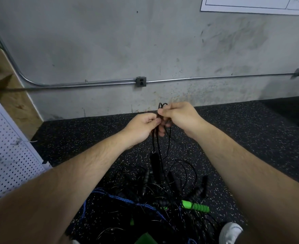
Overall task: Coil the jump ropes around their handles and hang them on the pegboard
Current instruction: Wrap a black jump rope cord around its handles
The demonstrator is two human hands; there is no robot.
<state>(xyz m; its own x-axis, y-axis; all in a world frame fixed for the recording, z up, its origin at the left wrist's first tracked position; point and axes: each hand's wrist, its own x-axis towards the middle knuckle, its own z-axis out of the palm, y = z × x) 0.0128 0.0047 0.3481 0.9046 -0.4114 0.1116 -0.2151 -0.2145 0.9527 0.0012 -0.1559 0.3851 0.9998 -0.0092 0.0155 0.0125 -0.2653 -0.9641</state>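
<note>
My left hand (141, 127) and my right hand (178, 117) meet in front of me, both pinching a thin black jump rope (162, 105) that loops above my fingers. Its strands hang down between my wrists, and a black handle (153, 162) dangles from one of them. Below lies a tangled pile of jump ropes (162, 196) on the floor, with black ribbed handles, a green handle (195, 206) and a blue rope (127, 201). The white pegboard (6, 155) stands at the left edge.
A grey concrete wall with a metal conduit and an outlet box (141, 81) runs across the back. The floor is black speckled rubber (251, 138). A white shoe (230, 233) shows at the bottom right. A wooden panel (13, 95) leans behind the pegboard.
</note>
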